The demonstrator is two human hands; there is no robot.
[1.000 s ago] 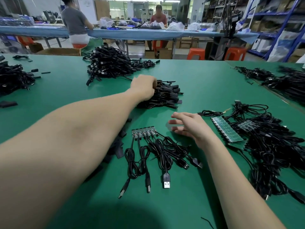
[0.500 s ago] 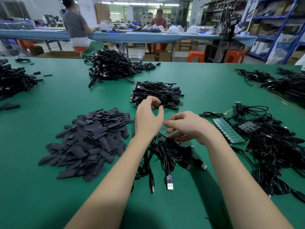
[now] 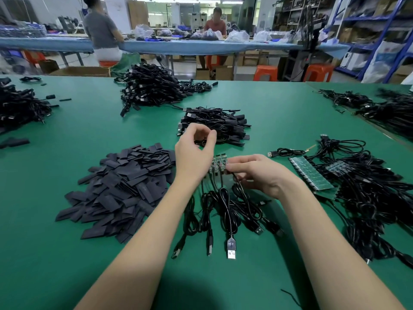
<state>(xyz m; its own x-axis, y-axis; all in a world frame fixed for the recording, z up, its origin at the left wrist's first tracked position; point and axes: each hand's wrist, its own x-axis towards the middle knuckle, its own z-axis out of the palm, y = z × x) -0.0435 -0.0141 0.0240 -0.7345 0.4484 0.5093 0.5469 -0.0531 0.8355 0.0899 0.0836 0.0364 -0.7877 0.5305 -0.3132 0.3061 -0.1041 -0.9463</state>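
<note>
a second ago the left hand (image 3: pixel 194 153) was stretched out to the cable pile (image 3: pixel 214 126) in the upper middle of the frame, and the right hand (image 3: pixel 259 173) lay flat and idle on the table (image 3: pixel 67 265). half a second ago the left was already pulling back. now both hands meet at the board strip (image 3: pixel 220 163) in the middle of the frame.

the right hand pinches the strip's right end between thumb and curled fingers. the left hand hovers just above and left of the strip, fingers curled, thumb and forefinger almost meeting. nothing shows between them, though something small could be hidden there.

the strip's cables (image 3: pixel 225 204) trail toward the lower frame and end in plugs (image 3: pixel 231 249) lying on the table. the black sleeves (image 3: pixel 120 189) sit in a heap at left, touching neither hand.

my reading: one piece has just gone onto the pile, and a fresh round starts on the strip. the likely next move is for the left hand to come down on the strip's free end while the right keeps it steady.
</note>
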